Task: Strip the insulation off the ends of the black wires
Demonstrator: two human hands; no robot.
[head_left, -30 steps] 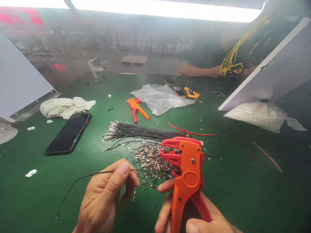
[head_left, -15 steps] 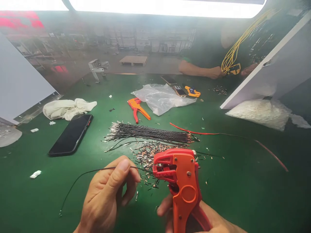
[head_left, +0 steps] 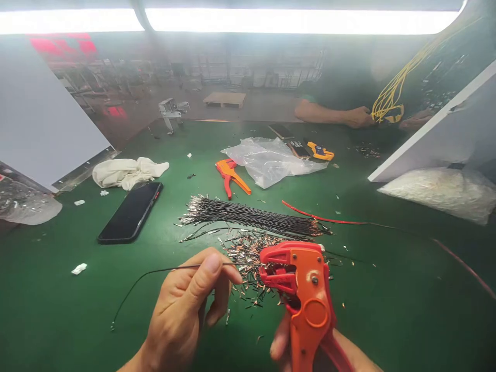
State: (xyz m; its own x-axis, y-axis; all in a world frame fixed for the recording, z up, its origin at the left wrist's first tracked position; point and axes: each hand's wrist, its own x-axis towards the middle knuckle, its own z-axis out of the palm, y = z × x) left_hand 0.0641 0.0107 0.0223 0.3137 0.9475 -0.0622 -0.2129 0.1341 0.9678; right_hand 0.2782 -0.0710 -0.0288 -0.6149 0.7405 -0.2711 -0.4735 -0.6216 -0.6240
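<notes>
Between the thumb and fingers of my left hand (head_left: 186, 305) is a thin black wire (head_left: 151, 272). Its free end, tipped with a small terminal, curves down to the left; the other end reaches the jaws of a red and orange wire stripper (head_left: 310, 289). My right hand (head_left: 281, 343) is wrapped around the stripper's handles, largely hidden behind them. Beneath the jaws lies a heap of cut wire scraps (head_left: 248, 253). Just beyond it rests a bundle of black wires (head_left: 251, 214), with metal terminals at the left and bare copper at the right.
A phone (head_left: 132, 212) and a white cloth (head_left: 126, 173) lie left. Farther back are another wire stripper (head_left: 232, 175), a plastic bag (head_left: 267, 160) and a yellow stripper (head_left: 321, 151). A red wire (head_left: 318, 218) stretches right. Across the table a co-worker's hand (head_left: 358, 118) is near yellow wires.
The camera view has turned slightly, so the whole scene sits farther right in the picture. My hands keep the wire and the stripper together, the wire end still at the jaws.
</notes>
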